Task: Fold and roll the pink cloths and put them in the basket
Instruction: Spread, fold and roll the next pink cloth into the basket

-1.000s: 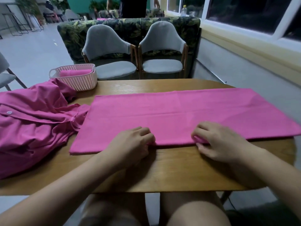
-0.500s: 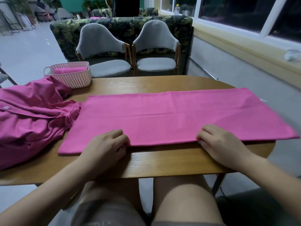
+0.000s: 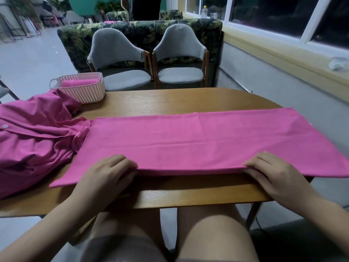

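Cloth count first: we see one flat pink cloth [image 3: 188,140] spread on the table [image 3: 170,99], and both our hands are at its near hem. Our left hand [image 3: 105,174] curls its fingers over that hem and pinches it. Our right hand [image 3: 273,173] grips the same hem further to the right. Between the two sets of fingers the hem stands slightly off the wood, with shadow under it. Beyond our fingertips the cloth runs as one long band, its right end hanging past the table's edge.

Left of our left fingers lies one crumpled heap of pink fabric [image 3: 34,140], touching the flat cloth's left end. We cannot tell how many pieces it holds. Far beyond those fingers one pale basket [image 3: 83,91] stands with one rolled pink cloth [image 3: 79,83] inside. Two grey chairs [image 3: 119,53] [image 3: 179,52] stand behind the table.
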Tool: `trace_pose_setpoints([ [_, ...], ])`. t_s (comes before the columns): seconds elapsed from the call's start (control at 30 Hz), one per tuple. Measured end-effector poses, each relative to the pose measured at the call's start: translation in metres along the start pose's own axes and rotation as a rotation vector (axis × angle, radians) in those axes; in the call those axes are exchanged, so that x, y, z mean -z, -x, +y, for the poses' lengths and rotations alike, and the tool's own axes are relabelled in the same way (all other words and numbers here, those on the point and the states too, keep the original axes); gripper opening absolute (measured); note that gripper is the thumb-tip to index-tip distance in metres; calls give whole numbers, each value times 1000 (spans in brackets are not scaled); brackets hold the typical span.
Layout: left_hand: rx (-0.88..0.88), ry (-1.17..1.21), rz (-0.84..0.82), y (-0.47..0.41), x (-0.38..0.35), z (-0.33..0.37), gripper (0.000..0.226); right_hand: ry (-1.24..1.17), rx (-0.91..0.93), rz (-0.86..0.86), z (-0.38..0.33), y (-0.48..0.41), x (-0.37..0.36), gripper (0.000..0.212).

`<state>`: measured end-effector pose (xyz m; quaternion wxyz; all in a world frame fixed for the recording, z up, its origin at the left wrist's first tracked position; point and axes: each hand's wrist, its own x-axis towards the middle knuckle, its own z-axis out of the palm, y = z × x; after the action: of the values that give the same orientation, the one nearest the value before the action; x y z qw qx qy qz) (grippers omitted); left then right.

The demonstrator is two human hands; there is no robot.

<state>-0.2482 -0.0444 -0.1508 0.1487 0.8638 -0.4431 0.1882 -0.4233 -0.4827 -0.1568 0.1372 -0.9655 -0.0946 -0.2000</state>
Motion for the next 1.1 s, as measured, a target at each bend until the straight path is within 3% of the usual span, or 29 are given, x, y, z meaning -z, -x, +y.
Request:
trace_pose_setpoints([
  [0.3, -18, -119, 165, -64, 13, -31, 21, 86, -2, 216, 32, -73, 14, 25],
  [0.43, -15, -173, 195, -118, 5, -69, 24, 164, 15, 256, 64, -136, 15, 14],
  [0.73, 150, 28, 0, -176, -87, -142, 16, 86, -119, 37, 130, -213, -57, 5],
  [1.1, 267, 219, -16, -158, -97, -148, 15, -16, -221, 31, 133, -197, -67, 8],
])
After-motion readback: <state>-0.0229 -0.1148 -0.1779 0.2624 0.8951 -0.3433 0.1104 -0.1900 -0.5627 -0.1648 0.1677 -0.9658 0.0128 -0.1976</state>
